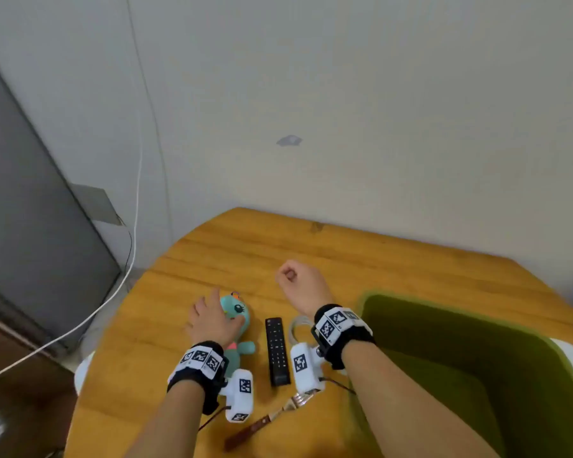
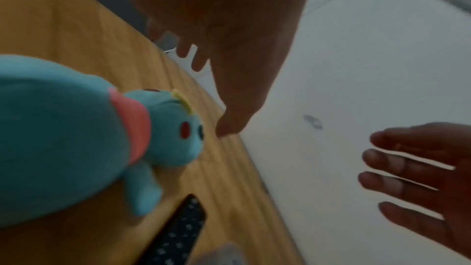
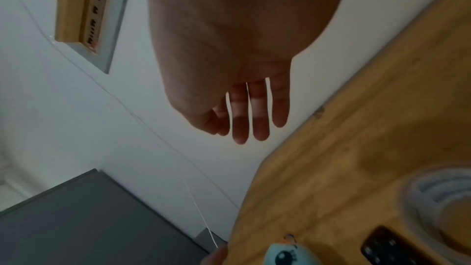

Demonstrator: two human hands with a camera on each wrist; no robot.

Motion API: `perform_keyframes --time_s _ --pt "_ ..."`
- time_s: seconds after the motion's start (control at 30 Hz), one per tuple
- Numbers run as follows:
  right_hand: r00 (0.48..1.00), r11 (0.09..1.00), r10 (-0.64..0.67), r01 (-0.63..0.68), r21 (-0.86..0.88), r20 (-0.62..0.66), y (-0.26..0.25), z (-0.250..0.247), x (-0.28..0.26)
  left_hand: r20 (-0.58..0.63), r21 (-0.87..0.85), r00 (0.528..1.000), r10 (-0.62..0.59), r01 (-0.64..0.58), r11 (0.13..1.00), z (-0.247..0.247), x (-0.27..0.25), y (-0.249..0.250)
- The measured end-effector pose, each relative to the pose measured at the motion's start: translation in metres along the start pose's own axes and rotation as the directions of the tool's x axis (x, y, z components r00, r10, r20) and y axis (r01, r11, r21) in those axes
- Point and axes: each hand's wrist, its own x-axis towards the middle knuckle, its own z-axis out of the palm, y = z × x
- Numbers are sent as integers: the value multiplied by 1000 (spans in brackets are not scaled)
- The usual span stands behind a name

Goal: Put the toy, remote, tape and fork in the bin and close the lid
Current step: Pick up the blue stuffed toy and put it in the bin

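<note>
Left hand hovers spread over the toy; right hand hangs relaxed, holding nothing. Remote, tape, fork lie beside the bin.

Head view: even, soft light, mild blur, wide-angle bending at edges. Both wrist views dim, hands backlit against bright wall. Plush toy soft-focused at left.
</note>
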Motion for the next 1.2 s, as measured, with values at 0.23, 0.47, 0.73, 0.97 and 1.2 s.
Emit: perform_keyframes --time_s 0.23,0.47,0.73,0.97,1.2 --pt "997 998 60 -59 -32 50 20 23 6 310 -138 930 -200 252 958 37 8 -51" --pt "991 990 132 -133 37 30 23 29 17 165 -527 986 10 80 846 16 12 -30" --pt "975 547 213 -169 820 59 -6 22 37 -139 -630 893 428 -413 658 -61 6 55" --pt "966 199 256 -26 980 -27 -29 -33 31 -239 -652 804 545 -549 523 -80 -33 128" --pt "918 261 308 170 950 -249 -7 -121 6 192 -943 978 80 161 292 -51 -44 168"
